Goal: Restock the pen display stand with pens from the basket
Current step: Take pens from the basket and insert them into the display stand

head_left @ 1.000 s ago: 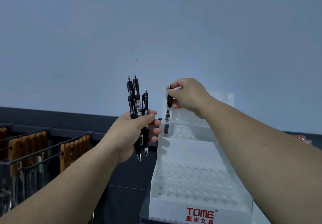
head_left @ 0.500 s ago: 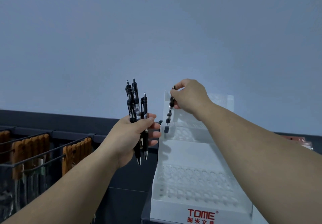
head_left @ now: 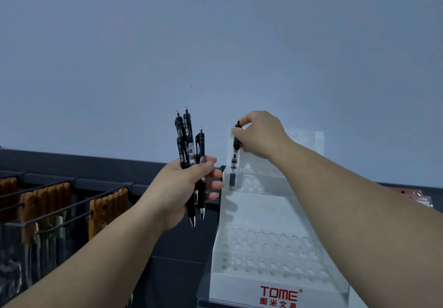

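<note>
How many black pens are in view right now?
5: four bunched in the left hand, though more may be hidden there, and one pen held by the right hand at the display stand.

The display stand (head_left: 275, 212) stands right of the wire racks (head_left: 60, 202); a pen (head_left: 235, 154) sits in its upper tier's leftmost hole.

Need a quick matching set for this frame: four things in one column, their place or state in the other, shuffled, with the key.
Things:
1. single black pen
2. bundle of black pens
3. white display stand
4. brown tags

Places or states:
A. hanging on wire hooks at the far left
B. gripped in the left hand, tips down
C. pinched in the right hand, lower end in the stand's upper tier
D. bears red TOME lettering on its front

Pairs: 1-C, 2-B, 3-D, 4-A
</note>
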